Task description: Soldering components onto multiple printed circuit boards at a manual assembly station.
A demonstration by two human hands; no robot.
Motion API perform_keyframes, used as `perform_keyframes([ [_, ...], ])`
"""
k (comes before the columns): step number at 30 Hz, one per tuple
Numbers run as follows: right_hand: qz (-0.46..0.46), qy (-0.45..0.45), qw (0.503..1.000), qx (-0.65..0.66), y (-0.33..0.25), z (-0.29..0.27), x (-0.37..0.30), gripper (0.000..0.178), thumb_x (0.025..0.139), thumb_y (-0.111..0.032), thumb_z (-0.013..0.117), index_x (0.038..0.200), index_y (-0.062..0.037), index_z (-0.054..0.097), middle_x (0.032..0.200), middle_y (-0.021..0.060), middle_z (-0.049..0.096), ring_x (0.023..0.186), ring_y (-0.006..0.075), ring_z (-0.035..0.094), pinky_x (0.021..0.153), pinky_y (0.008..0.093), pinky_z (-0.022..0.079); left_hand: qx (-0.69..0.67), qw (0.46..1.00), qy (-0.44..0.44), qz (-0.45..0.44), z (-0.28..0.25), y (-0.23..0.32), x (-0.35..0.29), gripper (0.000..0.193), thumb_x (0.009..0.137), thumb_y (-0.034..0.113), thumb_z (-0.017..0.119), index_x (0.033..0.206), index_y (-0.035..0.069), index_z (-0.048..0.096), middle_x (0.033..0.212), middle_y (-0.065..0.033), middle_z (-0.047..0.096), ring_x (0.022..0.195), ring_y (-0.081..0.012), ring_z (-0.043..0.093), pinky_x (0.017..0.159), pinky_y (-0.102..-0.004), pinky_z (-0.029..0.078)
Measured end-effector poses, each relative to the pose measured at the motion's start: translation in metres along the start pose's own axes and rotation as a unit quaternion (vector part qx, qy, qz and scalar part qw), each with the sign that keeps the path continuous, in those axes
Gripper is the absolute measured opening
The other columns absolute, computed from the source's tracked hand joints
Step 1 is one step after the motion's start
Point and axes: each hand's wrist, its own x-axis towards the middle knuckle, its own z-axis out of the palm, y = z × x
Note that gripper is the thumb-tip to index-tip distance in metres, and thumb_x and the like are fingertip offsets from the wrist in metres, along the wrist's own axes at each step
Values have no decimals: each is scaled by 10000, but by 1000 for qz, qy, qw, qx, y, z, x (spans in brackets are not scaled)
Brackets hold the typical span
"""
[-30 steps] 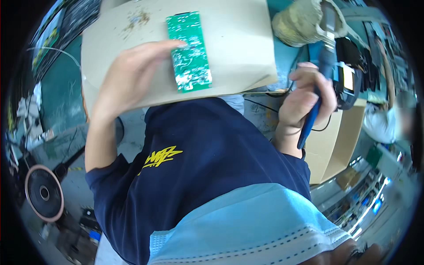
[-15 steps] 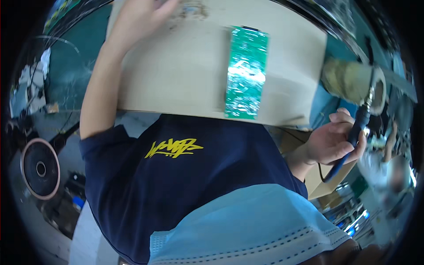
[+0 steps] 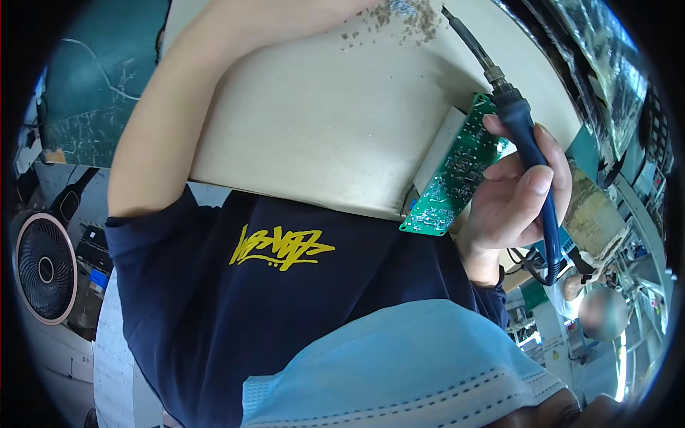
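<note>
My right hand (image 3: 517, 189) is closed around a soldering iron (image 3: 524, 132) with a dark blue handle. Its tip points up and left toward small brown bits (image 3: 421, 21) strewn at the top of the work surface. Behind and left of that hand, a green circuit board (image 3: 457, 171) is tilted, solder side showing, with a pale grey block along its left edge; the hand covers its right part, and whether they touch I cannot tell. My left hand (image 3: 321, 13) reaches across the top by the brown bits, its fingers cut off by the frame edge.
The pale board-like work surface (image 3: 307, 135) ends at my body. A tan cylindrical holder (image 3: 596, 210) stands at the right, with the iron's cable (image 3: 553, 264) hanging nearby. Clear plastic wrap (image 3: 606, 64) lies far right. A fan (image 3: 46, 267) stands lower left; another person (image 3: 581, 299) is beyond the right side.
My right hand has brought the soldering iron away from the tan holder, up and left over the work surface. The circuit board, flat before, now appears tilted and farther right. The view has shifted.
</note>
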Motion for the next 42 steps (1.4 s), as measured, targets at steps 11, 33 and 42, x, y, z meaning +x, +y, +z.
perform_keyframes([
  [11, -17, -68, 997, -30, 7, 0, 3, 373, 1038, -318, 503, 1187, 18, 567, 754, 171, 651, 655, 209, 634, 716, 322, 483, -19, 997, 1, 69, 3, 7, 3, 61, 794, 49, 704, 775, 24, 652, 537, -15, 402, 508, -125, 375, 524, -296, 332],
  [33, -15, -92, 995, -36, 3, 0, 1, 373, 1015, -262, 468, 1141, 70, 580, 960, 328, 656, 818, 423, 716, 828, 500, 574, 40, 992, -43, 108, 8, -7, 2, 41, 794, 61, 710, 789, 37, 676, 518, -31, 406, 487, -160, 395, 703, -314, 438],
  [42, -26, -97, 993, -67, 2, 0, 4, 397, 1023, -292, 478, 1138, 70, 590, 733, 220, 610, 696, 318, 696, 780, 481, 586, 134, 985, -28, 108, 7, 12, 0, 70, 809, 66, 701, 780, 36, 645, 499, -11, 360, 480, -143, 360, 635, -303, 403],
])
